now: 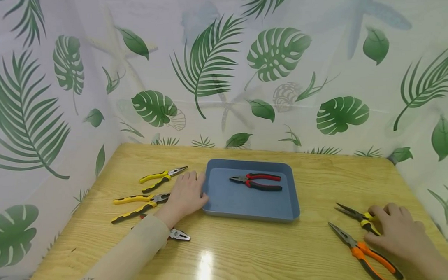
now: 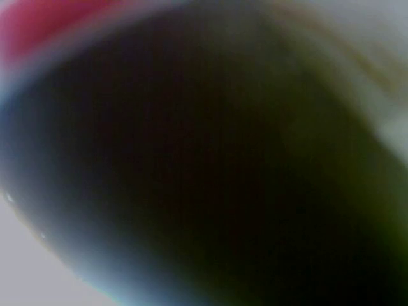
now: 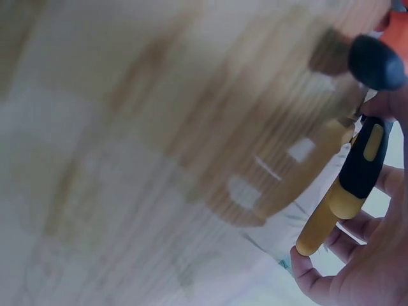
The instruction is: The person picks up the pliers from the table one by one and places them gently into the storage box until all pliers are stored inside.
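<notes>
My left hand (image 1: pixel 186 195) rests against the left side of a blue tray (image 1: pixel 243 215), its thumb at the rim. Inside the tray lie red-and-black combination pliers (image 1: pixel 249 183). At the right, my right hand (image 1: pixel 400 232) grips small yellow-and-black long-nose pliers (image 1: pixel 365 221) by the handles, their jaws pointing left. The right wrist view shows the yellow-and-black handle (image 3: pixel 344 201) between thumb and fingers (image 3: pixel 312 284). Just in front of that hand lie orange-and-black long-nose pliers (image 1: pixel 357 248). Dark blur fills most of the left wrist view.
Left of the tray, yellow-and-black long-nose pliers (image 1: pixel 167 174) and a larger yellow-and-black pair (image 1: pixel 153 201) lie on the wooden table (image 1: pixel 249 256). Pliers with a red part (image 1: pixel 178 235) are partly hidden beneath the left forearm. A leaf-patterned cloth (image 1: pixel 226 74) hangs behind and at both sides.
</notes>
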The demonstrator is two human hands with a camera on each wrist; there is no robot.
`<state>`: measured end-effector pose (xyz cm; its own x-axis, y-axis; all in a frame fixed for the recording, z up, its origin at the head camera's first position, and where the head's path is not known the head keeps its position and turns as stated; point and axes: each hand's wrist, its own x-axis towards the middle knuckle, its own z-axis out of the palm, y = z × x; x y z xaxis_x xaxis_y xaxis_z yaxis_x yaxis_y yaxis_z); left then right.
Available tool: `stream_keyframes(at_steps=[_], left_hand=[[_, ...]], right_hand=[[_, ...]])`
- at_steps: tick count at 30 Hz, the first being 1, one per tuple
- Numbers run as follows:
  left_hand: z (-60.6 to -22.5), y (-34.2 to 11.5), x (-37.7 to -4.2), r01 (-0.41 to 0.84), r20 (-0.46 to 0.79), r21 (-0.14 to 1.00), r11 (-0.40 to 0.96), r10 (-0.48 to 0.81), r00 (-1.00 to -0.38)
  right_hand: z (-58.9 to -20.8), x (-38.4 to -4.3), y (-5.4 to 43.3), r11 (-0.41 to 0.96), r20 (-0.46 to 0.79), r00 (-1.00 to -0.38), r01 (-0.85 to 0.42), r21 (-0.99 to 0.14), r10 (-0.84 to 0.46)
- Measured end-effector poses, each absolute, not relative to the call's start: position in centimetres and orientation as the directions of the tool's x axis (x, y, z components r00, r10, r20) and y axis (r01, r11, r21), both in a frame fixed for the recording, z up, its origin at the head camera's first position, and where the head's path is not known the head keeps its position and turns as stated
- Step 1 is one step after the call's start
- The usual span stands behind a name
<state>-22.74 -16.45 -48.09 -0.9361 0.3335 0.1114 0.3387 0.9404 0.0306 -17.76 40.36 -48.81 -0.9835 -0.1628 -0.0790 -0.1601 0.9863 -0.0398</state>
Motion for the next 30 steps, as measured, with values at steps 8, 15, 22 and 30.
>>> stream_keyframes(at_steps=[8, 15, 22, 30], left_hand=[[-48.0, -16.4, -22.8, 0.326, 0.082, 0.043, 0.944, 0.322, -0.943], [-48.0, -16.4, -22.7, 0.331, 0.091, 0.038, 0.943, 0.327, -0.941], [-48.2, -16.4, -22.8, 0.327, 0.094, 0.044, 0.944, 0.322, -0.942], [-48.1, -16.4, -22.8, 0.327, 0.095, 0.052, 0.944, 0.321, -0.942]], right_hand=[[-48.2, -17.8, 40.4, 0.989, -0.104, -0.984, -0.139, -0.053, -0.144], [-47.8, -18.0, 40.6, 0.991, -0.076, -0.99, -0.115, -0.063, -0.12], [-47.7, -18.0, 40.5, 0.991, -0.043, -0.992, -0.116, -0.072, -0.119], [-47.5, -18.0, 40.2, 0.99, 0.004, -0.992, -0.123, -0.072, -0.123]])
